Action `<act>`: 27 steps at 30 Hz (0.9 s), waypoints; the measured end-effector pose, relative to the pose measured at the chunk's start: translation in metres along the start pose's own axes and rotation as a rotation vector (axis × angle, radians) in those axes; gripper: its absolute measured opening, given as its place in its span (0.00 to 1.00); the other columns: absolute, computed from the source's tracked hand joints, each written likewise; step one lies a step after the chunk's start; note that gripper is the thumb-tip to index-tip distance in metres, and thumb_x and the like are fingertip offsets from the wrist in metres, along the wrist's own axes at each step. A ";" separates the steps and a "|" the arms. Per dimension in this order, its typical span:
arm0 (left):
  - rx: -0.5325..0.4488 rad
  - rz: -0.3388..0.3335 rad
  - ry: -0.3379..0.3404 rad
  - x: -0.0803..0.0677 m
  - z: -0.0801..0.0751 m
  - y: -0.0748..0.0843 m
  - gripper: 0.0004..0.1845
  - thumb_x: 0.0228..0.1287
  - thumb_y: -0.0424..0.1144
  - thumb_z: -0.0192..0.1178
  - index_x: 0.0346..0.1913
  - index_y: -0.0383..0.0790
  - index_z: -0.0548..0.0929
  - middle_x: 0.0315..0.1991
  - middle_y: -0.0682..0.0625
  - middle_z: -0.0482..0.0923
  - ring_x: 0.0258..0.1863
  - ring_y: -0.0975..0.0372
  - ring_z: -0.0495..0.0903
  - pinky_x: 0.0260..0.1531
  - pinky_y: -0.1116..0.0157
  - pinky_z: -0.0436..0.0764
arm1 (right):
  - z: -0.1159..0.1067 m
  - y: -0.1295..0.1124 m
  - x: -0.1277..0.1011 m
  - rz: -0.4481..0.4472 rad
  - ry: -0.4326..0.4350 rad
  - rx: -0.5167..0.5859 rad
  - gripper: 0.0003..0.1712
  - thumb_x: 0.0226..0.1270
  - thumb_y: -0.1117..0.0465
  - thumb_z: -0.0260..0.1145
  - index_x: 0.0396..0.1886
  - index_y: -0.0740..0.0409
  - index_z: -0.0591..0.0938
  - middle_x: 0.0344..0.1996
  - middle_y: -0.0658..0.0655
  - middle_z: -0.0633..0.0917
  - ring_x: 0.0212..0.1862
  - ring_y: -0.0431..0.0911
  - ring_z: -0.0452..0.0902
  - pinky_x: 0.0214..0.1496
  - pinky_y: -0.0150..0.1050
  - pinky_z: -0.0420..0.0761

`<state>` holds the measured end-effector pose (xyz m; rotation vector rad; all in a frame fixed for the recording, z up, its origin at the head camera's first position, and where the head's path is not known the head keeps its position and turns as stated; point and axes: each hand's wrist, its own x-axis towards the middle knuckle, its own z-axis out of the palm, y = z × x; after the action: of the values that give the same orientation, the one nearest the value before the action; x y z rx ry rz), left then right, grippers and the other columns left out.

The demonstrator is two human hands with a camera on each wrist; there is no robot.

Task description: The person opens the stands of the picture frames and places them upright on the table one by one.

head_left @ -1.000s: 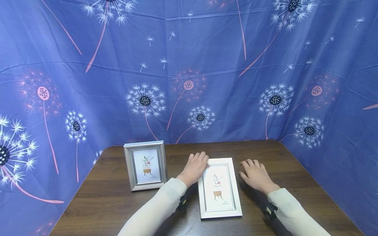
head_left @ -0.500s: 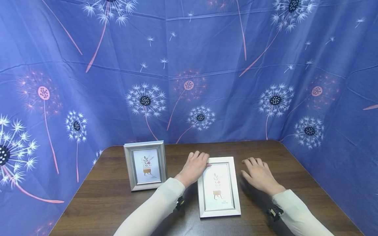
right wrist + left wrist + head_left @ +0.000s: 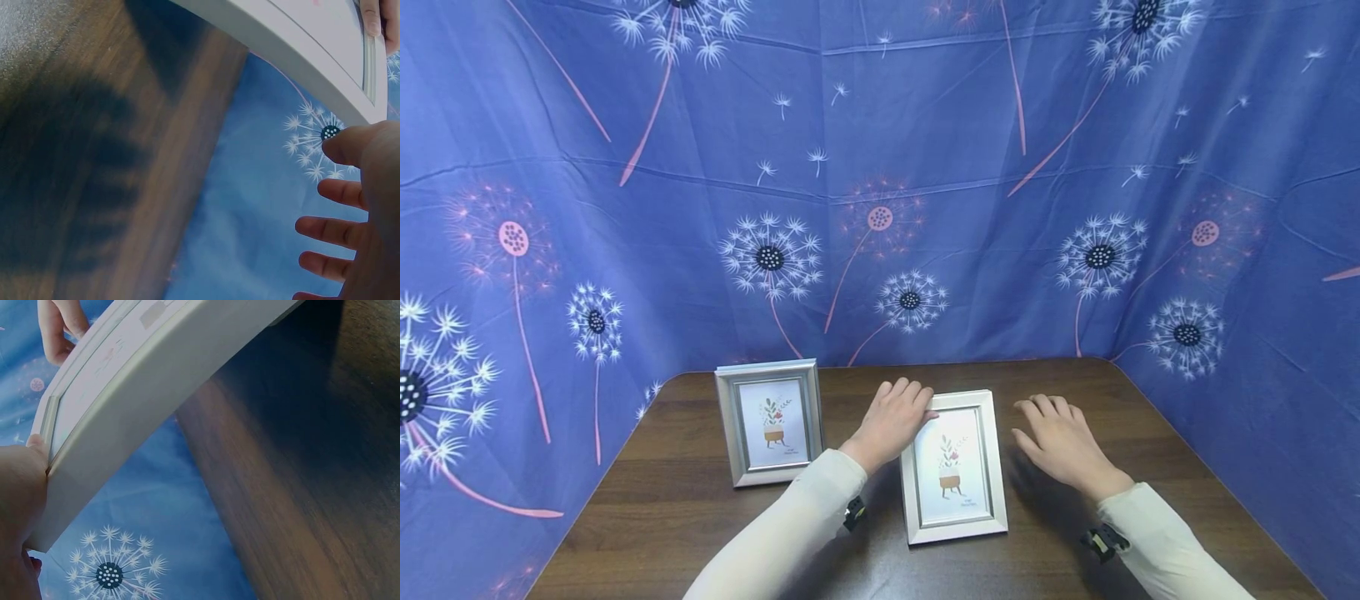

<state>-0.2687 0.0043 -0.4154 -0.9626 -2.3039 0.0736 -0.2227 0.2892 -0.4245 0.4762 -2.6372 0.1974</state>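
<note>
Left hand (image 3: 891, 423) had its grip on the top-left corner of the white frame (image 3: 953, 468): fingers curled over the upper edge, thumb side against the frame's left rail. Left wrist view confirmed contact, with the palm (image 3: 19, 506) pressed to the frame's side (image 3: 156, 394) and the frame's far end raised off the desk (image 3: 312, 456).

White frame sat mid-desk, bottom edge down on the wood, top edge lifted and tilted toward the backdrop. It carried a small print of a potted plant.

Right hand (image 3: 1060, 442) was just beside the frame's right edge, not touching it. Grip was open, fingers spread and relaxed, palm down over the desk. Right wrist view showed the same: fingers (image 3: 331, 228) extended with nothing in them, frame corner (image 3: 350, 69) close above the thumb. Hand's shadow fell on the wood below; cannot tell whether the palm rested on the desk or hovered.

Second frame, silver (image 3: 769, 421), stood upright at the left rear of the desk, well apart from the left hand, facing the camera with a similar plant print.

Blue dandelion-print cloth (image 3: 880, 167) enclosed the desk at back and both sides. Both arms wore pale sleeves (image 3: 805, 517).
</note>
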 end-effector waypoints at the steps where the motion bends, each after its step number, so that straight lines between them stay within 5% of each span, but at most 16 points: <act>1: 0.001 0.002 0.009 0.000 0.000 0.000 0.16 0.76 0.52 0.50 0.51 0.45 0.78 0.39 0.54 0.76 0.37 0.62 0.70 0.38 0.64 0.64 | -0.001 0.000 0.000 -0.003 0.005 0.000 0.20 0.65 0.57 0.65 0.53 0.61 0.78 0.50 0.64 0.78 0.55 0.65 0.70 0.53 0.65 0.66; 15: 0.035 -0.015 0.079 0.004 -0.005 -0.001 0.17 0.73 0.54 0.53 0.45 0.44 0.79 0.34 0.54 0.73 0.34 0.61 0.69 0.35 0.64 0.64 | -0.013 -0.004 0.001 -0.020 0.038 0.006 0.19 0.65 0.57 0.65 0.52 0.60 0.78 0.51 0.66 0.78 0.55 0.66 0.70 0.53 0.66 0.67; 27: 0.022 -0.017 0.059 0.004 -0.011 0.000 0.16 0.74 0.53 0.51 0.42 0.43 0.76 0.33 0.53 0.71 0.34 0.60 0.68 0.36 0.63 0.64 | -0.016 -0.007 0.000 -0.036 0.074 0.014 0.19 0.64 0.58 0.66 0.52 0.61 0.78 0.51 0.67 0.78 0.54 0.66 0.71 0.52 0.66 0.67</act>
<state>-0.2642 0.0054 -0.4040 -0.9223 -2.2517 0.0629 -0.2135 0.2866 -0.4099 0.5111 -2.5548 0.2176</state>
